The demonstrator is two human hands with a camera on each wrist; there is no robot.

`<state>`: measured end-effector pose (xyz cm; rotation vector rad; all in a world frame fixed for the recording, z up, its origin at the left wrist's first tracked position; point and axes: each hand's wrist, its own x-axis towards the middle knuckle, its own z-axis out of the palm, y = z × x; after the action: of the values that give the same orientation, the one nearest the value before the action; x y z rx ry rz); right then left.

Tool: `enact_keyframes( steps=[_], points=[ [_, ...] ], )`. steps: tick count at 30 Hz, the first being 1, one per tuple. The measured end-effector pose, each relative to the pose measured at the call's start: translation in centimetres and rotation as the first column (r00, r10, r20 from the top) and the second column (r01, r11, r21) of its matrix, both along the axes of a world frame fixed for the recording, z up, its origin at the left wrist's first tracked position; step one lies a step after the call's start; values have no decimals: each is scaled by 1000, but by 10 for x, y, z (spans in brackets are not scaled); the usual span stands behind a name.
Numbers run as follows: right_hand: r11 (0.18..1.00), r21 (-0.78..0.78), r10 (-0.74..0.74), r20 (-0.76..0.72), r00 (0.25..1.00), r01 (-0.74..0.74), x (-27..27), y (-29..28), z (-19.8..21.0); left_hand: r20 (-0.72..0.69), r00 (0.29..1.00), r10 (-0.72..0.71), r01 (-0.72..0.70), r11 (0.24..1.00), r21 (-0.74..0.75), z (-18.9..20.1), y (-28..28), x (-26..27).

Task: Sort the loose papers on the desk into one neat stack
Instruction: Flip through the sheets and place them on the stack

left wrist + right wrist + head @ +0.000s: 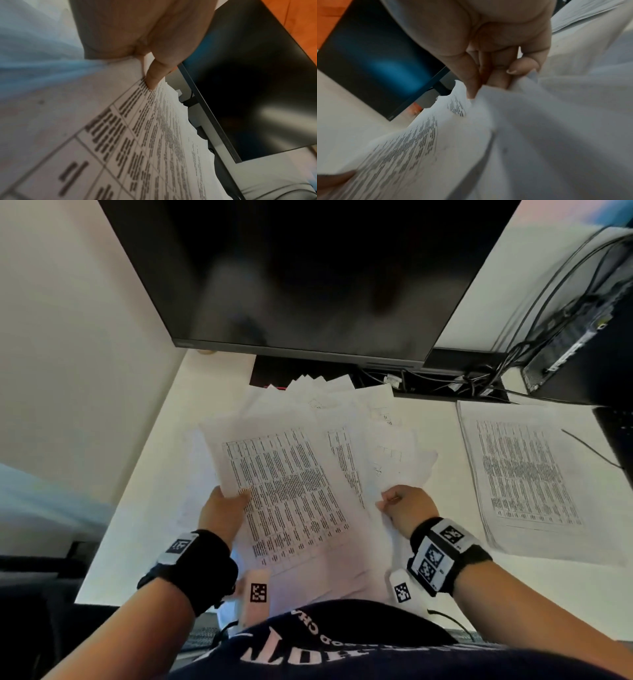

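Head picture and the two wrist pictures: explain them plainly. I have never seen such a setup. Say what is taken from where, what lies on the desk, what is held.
No machine here: a person works with bare hands. The head view looks down from a camera on the head; the other two come from cameras strapped to the wrists, looking along each hand. The left hand and the right hand each pinch one side of a loose fan of printed sheets, a table of text on top. The left wrist view shows the thumb pressed on that top sheet. On the white desk a second stack of printed sheets lies to the right, apart. Behind stand a dark monitor and cables.
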<state>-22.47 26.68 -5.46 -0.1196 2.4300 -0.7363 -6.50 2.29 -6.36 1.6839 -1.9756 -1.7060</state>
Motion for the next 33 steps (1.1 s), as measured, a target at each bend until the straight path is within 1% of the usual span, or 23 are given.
enact_keyframes(
  steps=[2, 4, 7, 8, 11, 12, 15, 18, 21, 24, 25, 26, 28, 29, 31, 33],
  points=[
    [997, 29, 65, 11, 998, -65, 5, -3, 1, -7, 1000, 5, -5, 1000, -13, -1, 3, -3],
    [998, 18, 58, 8, 998, -58, 4, -3, 3, -21, 999, 41, -41, 999, -21, 1, 4, -3],
    [998, -7, -65, -51, 997, 65, -6, -2, 9, -7, 999, 35, -35, 998, -50, 1, 4, -1],
    [995, -18, -101, -41, 994, 101, -9, -2, 10, 2, 1000, 20, -20, 998, -57, -1, 2, 0],
    [979, -81, -183, 69, 981, 189, -13, -9, 6, 38, 996, -78, 80, 993, -81, -7, 2, 1],
    [975, -102, -188, 99, 977, 198, -13, -12, 5, 46, 992, -116, 119, 989, -92, -7, 4, 0],
    [988, -95, -108, 134, 985, 121, -8, -26, 5, 74, 982, -176, 183, 979, -92, -8, 9, -1],
    [998, -48, 42, 127, 991, -36, -3, -34, 2, 114, 970, -216, 224, 973, -63, -14, 10, 0],
    [994, -31, 111, 122, 986, -108, 3, -34, 3, 123, 968, -217, 228, 970, -82, -17, 9, 3],
    [982, -117, 165, 172, 971, -146, 6, -31, 7, 86, 979, -186, 196, 972, -130, -13, 5, 7],
    [981, -149, 150, 184, 971, -123, 6, -29, 10, 70, 985, -161, 169, 976, -137, -10, 3, 8],
    [985, -160, 100, 183, 978, -71, 4, -28, 11, 54, 989, -138, 144, 979, -147, -9, 0, 10],
    [987, -161, -4, 89, 996, 18, -8, -22, 12, 45, 992, -115, 120, 982, -144, -7, -7, 15],
    [987, -156, -29, 32, 999, 34, -15, -19, 14, 36, 993, -113, 117, 986, -122, -6, -10, 18],
    [996, -89, -11, -66, 998, 5, -34, -14, 10, 14, 991, -131, 132, 990, -57, -2, -13, 23],
    [998, 34, 48, -109, 993, -45, -51, -11, 4, -11, 986, -164, 164, 986, -3, 2, -9, 26]
  ],
)
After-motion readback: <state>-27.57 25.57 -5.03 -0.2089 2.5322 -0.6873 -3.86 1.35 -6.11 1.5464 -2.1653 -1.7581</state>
